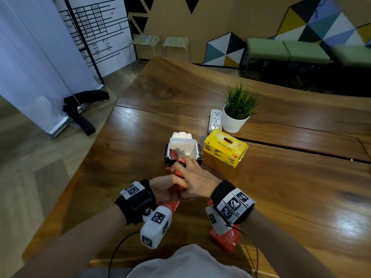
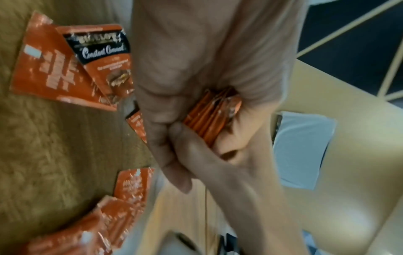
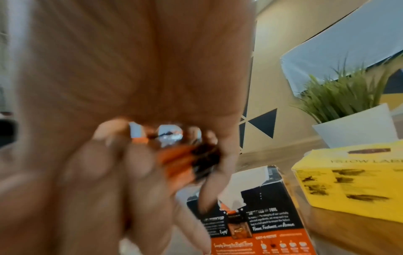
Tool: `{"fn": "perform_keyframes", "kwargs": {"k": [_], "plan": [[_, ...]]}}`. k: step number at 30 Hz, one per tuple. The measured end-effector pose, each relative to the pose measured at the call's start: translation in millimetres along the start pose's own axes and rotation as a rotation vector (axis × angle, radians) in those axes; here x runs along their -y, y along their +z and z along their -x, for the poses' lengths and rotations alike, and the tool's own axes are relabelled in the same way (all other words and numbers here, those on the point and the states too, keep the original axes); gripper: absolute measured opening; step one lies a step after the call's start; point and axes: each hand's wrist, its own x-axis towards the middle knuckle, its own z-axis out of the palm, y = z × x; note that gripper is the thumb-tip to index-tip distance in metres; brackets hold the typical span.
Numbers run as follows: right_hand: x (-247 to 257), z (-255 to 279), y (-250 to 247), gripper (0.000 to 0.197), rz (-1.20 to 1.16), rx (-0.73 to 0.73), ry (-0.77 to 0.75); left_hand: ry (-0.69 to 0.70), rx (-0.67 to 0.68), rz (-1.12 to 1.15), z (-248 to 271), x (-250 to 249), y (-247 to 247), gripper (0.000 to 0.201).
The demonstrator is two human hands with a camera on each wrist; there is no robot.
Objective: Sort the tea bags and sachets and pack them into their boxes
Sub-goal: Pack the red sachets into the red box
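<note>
Both our hands clamp a stack of orange sachets [image 2: 210, 119] just before the open black box [image 1: 183, 151], left hand [image 1: 162, 188] curled beneath, right hand [image 1: 197, 182] over it hiding most, more loose sachets [image 2: 54, 65] blurred below our wrists

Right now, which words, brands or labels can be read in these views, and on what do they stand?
"YELLOW LABEL": top of the yellow box.
"Constant Comment": loose orange sachet on the table, blurred.
"Flavor, Freshness, and Aroma": side of the black and orange box, blurred.
Whiteboard writing and other small print on the box: unreadable.
</note>
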Motion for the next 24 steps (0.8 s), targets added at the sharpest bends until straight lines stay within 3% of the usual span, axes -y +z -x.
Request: {"fn": "perform_keyframes", "kwargs": {"k": [2,4,7,11,14,16,18,21,24], "plan": [[-9,4,-9,0.084,-0.221,0.124,0.006,-0.03,0.01,-0.133,1,5,-4,0.038],[-17,11,-22,0.083,-0.464,0.181,0.028,-0.039,-0.033,-0.301,3,9,-13,0.057],[-20,6,-30,0.059,-0.458,0.097,0.025,0.003,-0.159,-0.507,1,3,-20,0.104],[-18,-16,-34,0.05,-0.571,-0.095,0.046,0.133,-0.312,-0.721,-2,-31,-19,0.12],[-15,-34,-58,0.043,-0.286,-0.308,-0.04,0.269,-0.444,-0.723,1,-59,-18,0.12],[-21,-50,-68,0.042,-0.071,-0.365,-0.073,0.33,-0.522,-0.715,0,-70,-23,0.122],[-33,-66,-67,0.047,0.138,-0.321,-0.021,0.337,-0.598,-0.72,-5,-71,-36,0.132],[-41,-76,-52,0.049,0.473,-0.099,0.016,0.259,-0.71,-0.834,-17,-55,-59,0.145],[-44,-84,-32,0.042,0.65,0.068,-0.045,0.196,-0.677,-0.957,-32,-42,-73,0.147]]}}
